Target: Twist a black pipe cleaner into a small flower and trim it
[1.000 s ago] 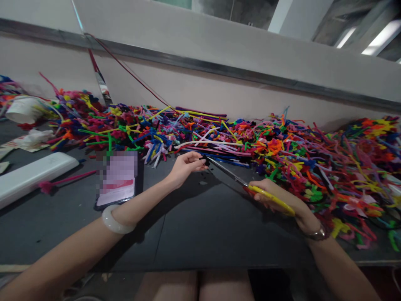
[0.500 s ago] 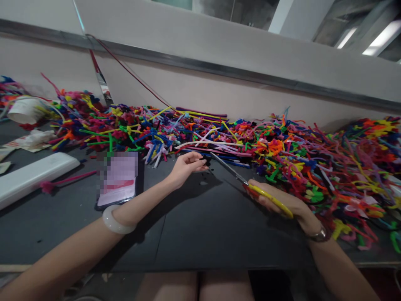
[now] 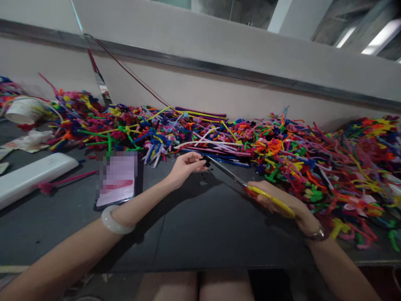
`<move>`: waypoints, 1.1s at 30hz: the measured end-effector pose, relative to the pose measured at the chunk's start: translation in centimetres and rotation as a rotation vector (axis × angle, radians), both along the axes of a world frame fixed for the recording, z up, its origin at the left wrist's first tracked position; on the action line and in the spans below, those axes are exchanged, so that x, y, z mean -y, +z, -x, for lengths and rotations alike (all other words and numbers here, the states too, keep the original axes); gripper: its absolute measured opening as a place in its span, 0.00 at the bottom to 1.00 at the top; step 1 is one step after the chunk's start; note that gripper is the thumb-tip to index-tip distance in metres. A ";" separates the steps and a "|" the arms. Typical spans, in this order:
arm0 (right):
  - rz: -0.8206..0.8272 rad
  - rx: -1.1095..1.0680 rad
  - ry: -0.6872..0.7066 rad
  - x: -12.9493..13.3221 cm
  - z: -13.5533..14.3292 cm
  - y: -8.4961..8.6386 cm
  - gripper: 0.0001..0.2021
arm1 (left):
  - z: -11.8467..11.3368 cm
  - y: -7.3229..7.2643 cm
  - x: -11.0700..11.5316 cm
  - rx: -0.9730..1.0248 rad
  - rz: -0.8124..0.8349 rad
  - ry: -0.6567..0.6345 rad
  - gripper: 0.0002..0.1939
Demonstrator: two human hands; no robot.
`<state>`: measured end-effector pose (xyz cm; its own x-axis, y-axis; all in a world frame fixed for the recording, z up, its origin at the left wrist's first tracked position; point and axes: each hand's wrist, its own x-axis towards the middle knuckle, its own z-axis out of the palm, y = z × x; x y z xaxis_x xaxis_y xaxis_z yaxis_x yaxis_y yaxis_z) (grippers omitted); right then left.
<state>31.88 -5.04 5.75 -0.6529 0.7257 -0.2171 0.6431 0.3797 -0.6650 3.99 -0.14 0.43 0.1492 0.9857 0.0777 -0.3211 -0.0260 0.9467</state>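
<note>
My left hand (image 3: 184,168) is closed in a pinch on a small black piece (image 3: 206,162), whose exact kind I cannot make out. In my right hand (image 3: 286,197) is a pair of scissors (image 3: 272,200) with yellow and red handles, the fingers wrapped round them. The long metal blades point left, and their tips lie right beside the black piece at my left fingertips. Just beyond both hands lie loose straight pipe cleaners (image 3: 216,143) in white, pink and blue.
A long heap of colourful pipe cleaners (image 3: 313,163) runs along the wall at the back of the dark table (image 3: 200,234). Left of my left arm lie a phone (image 3: 120,194) and a long white case (image 3: 37,175). A white cup (image 3: 21,110) lies tipped over at the far left.
The scissors have moved slightly left, bringing their tips up to the black piece. My left hand has kept its pinch in nearly the same place.
</note>
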 end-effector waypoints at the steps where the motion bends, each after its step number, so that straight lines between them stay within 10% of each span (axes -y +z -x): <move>1: -0.002 0.003 0.002 0.0 0.1 0.1 0.24 | 0.0 0.0 0.0 0.003 -0.002 0.000 0.12; 33: -0.160 0.028 0.013 -1.2 0.0 -1.7 0.24 | 0.0 0.0 -0.1 0.045 0.046 0.005 0.12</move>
